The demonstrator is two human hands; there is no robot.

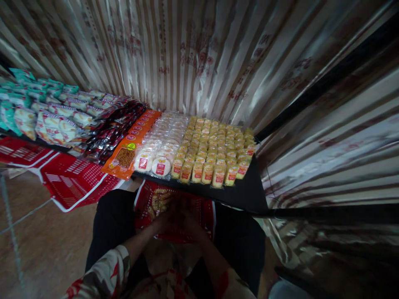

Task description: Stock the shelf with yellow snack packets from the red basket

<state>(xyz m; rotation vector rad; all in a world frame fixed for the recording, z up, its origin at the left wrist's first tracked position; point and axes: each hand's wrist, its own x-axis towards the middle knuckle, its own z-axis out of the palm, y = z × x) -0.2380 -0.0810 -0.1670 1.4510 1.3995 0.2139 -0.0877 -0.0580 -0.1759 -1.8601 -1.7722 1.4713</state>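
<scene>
Both of my hands reach into a red plastic basket (205, 216) between my knees, below the shelf edge. My left hand (165, 218) lies beside a pile of small wrapped snacks (160, 200) at the basket's left. Close against it is my right hand (184, 214). Deep shadow hides the fingers of both, so what they touch or hold cannot be made out. Just above the basket, on a black shelf (246, 194), stand rows of yellow wrapped snack rolls (208, 171) and round white wrapped crackers (161, 166).
An orange snack bag (124, 160) lies left of the crackers. Beyond it are dark red packets (109, 131), white packets (54, 124) and green packets (23, 93). More red baskets (75, 178) stand on the floor at left. A striped curtain (187, 54) hangs behind; a black pole (327, 77) slants at right.
</scene>
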